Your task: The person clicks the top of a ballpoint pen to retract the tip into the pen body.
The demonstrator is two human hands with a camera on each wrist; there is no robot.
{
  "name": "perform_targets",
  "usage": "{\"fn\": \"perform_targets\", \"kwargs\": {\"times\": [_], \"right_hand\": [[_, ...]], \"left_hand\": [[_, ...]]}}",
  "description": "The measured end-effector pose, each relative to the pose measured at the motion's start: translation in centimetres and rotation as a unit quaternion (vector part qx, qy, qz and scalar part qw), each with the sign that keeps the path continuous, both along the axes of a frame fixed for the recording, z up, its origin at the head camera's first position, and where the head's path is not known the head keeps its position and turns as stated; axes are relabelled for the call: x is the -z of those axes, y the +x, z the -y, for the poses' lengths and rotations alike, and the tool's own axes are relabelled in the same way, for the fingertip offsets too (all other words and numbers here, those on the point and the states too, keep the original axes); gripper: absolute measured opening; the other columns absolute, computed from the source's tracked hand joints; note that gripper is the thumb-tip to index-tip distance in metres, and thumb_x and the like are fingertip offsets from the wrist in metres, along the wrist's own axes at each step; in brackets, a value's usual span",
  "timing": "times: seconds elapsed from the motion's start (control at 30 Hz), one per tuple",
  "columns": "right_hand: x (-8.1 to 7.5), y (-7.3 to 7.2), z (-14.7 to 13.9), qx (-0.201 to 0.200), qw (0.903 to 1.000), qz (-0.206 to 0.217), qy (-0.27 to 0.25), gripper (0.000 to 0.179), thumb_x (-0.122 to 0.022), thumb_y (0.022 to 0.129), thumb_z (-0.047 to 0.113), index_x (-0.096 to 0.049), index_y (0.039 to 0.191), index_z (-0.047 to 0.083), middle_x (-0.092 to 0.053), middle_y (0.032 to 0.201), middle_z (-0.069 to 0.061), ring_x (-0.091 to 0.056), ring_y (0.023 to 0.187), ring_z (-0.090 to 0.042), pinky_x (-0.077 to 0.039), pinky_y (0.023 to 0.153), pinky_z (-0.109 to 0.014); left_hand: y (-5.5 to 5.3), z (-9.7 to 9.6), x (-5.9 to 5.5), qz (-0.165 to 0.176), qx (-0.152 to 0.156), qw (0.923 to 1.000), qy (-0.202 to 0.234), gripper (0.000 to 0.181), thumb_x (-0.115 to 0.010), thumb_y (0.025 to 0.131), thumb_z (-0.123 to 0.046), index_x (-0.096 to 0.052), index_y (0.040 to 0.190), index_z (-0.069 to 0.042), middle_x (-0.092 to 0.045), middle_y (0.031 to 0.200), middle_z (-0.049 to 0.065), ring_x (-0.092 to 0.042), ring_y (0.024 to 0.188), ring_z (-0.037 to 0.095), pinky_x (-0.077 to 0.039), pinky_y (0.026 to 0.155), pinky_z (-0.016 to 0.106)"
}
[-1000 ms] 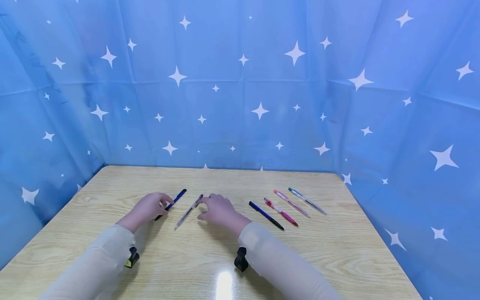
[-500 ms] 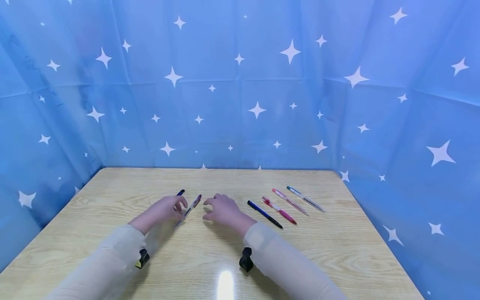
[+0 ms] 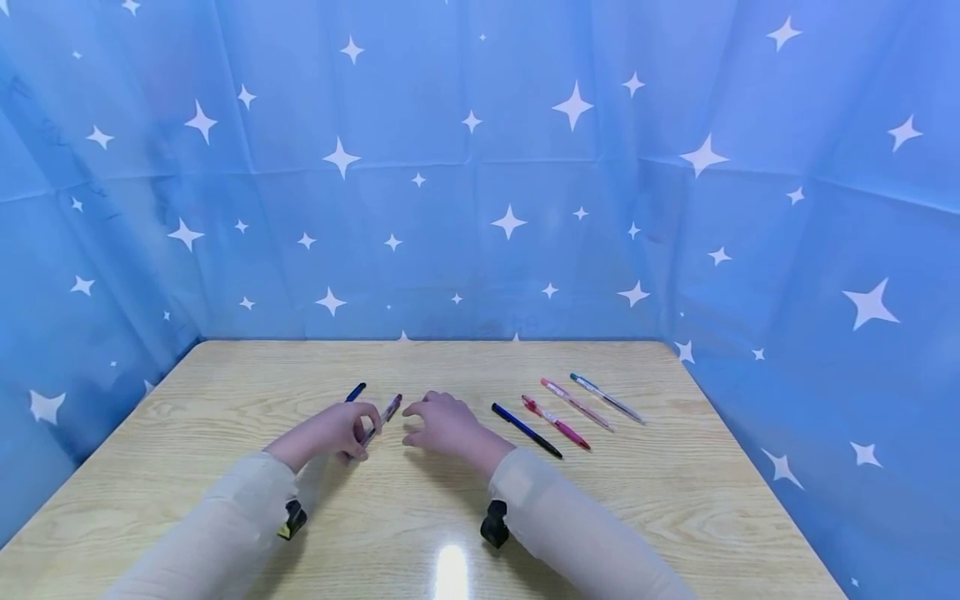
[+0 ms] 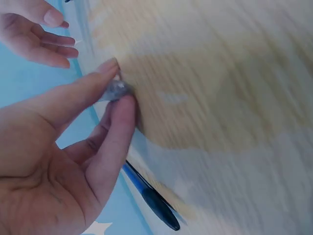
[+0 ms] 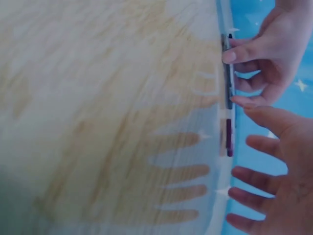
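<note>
My left hand point(image 3: 335, 429) pinches a clear pen with a dark purple end point(image 3: 393, 406) between thumb and fingers, low over the table. In the left wrist view the pen's clear end point(image 4: 117, 90) shows between the fingertips. Just beyond the left hand lies a blue pen with black ends point(image 3: 356, 391), partly hidden by the hand; its black end point(image 4: 159, 209) shows in the left wrist view. To the right of the clear pen is my right hand point(image 3: 447, 425), holding nothing. Its fingers look spread and relaxed in the right wrist view, apart from the pen's purple end point(image 5: 229, 138).
Right of the right hand several pens lie slanted side by side: a blue and black pen point(image 3: 527, 430), a red-pink pen point(image 3: 557, 422), a pale pink pen point(image 3: 577, 404) and a clear pen with a teal end point(image 3: 607, 398). A blue star-patterned curtain point(image 3: 450, 208) surrounds the wooden table point(image 3: 645, 517).
My left hand has moved right from the blue pen to the clear pen and now pinches it. The right hand has drawn slightly away from the clear pen's purple end.
</note>
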State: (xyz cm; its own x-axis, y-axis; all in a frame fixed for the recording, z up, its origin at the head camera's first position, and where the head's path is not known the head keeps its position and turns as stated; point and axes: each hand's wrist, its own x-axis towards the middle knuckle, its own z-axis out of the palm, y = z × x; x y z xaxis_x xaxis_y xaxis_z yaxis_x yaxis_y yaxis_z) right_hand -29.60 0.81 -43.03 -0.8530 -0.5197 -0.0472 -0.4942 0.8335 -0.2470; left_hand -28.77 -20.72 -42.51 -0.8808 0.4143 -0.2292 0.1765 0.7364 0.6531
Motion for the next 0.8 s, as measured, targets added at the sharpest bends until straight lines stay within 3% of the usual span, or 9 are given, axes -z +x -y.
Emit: {"fn": "perform_targets", "kwargs": {"times": [0.4, 0.57, 0.8], "right_hand": [[-1.4, 0.6, -1.7, 0.006, 0.9994, 0.013, -0.032, 0.047, -0.069, 0.09, 0.044, -0.062, 0.132, 0.024, -0.057, 0.124, -0.003, -0.055, 0.109, -0.021, -0.049, 0.087, -0.04], [-2.1, 0.8, -3.3, 0.023, 0.9967, 0.027, -0.074, 0.047, -0.07, 0.09, 0.04, -0.061, 0.133, 0.024, -0.055, 0.13, -0.005, -0.054, 0.116, -0.025, -0.048, 0.092, -0.043], [-3.3, 1.1, -5.6, 0.033, 0.9906, 0.012, -0.132, 0.048, -0.073, 0.089, 0.032, -0.061, 0.134, 0.02, -0.056, 0.126, -0.008, -0.054, 0.117, -0.027, -0.046, 0.096, -0.045]], "left_hand": [[1.4, -1.7, -2.0, 0.002, 0.036, 0.9955, -0.088, 0.038, -0.067, 0.076, 0.021, -0.067, 0.094, -0.012, -0.055, 0.073, 0.008, -0.055, 0.051, 0.017, -0.053, 0.05, 0.032], [2.0, -2.7, -2.9, -0.02, 0.031, 0.9957, -0.085, 0.041, -0.063, 0.078, 0.023, -0.068, 0.099, -0.011, -0.055, 0.076, 0.008, -0.051, 0.053, 0.016, -0.048, 0.048, 0.03], [2.6, -4.0, -4.1, -0.052, 0.016, 0.9961, -0.069, 0.035, -0.069, 0.08, 0.015, -0.069, 0.107, -0.008, -0.058, 0.093, 0.007, -0.058, 0.055, 0.018, -0.052, 0.052, 0.03]]}}
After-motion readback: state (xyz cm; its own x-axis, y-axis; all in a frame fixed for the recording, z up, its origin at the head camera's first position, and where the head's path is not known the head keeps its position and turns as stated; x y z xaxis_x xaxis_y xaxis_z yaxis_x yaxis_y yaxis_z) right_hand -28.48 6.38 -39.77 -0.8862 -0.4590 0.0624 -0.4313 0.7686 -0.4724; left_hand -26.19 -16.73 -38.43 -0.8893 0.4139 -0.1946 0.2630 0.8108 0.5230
